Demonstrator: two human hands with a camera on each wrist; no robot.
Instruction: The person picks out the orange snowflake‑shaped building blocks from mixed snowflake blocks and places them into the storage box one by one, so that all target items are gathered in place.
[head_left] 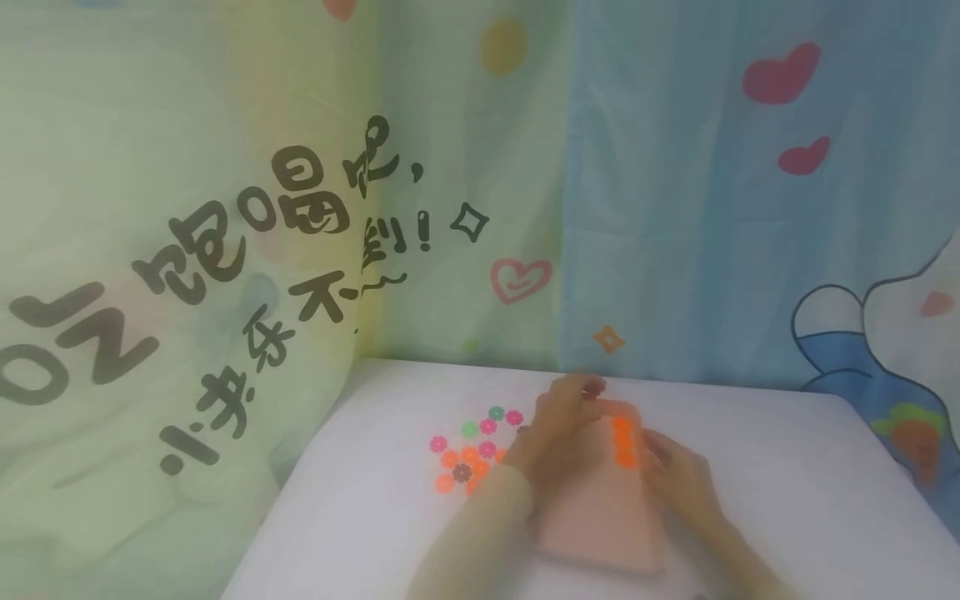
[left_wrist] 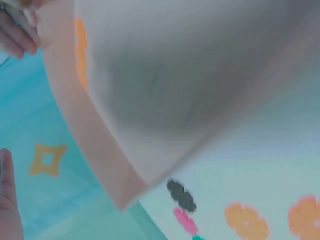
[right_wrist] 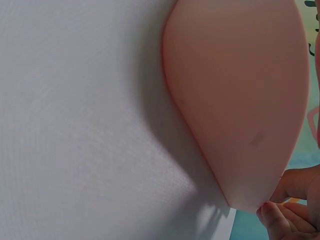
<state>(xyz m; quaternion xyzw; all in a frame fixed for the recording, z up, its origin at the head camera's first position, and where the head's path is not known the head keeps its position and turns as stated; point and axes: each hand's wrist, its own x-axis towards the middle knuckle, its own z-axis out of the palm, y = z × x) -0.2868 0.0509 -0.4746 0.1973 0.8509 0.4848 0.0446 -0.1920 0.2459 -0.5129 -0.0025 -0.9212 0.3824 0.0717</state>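
Pale green fabric (head_left: 172, 125) bears black characters (head_left: 311, 196), including “吃饱喝”. Over the white surface (head_left: 360, 500), the right hand (head_left: 682, 479) pinches a flexible pink sheet (head_left: 592, 517) between its fingers; I cannot tell whether the left hand (head_left: 558, 412) grips.

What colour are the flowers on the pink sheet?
The flowers are orange, clearest in the head view.

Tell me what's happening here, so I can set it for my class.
A person's right hand pinches a far corner of a pink sheet, at least partly raised over the white table. The left hand is near the far edge; its grip is unclear. Orange shapes show near the sheet's right side. Loose flower pieces lie to the left.
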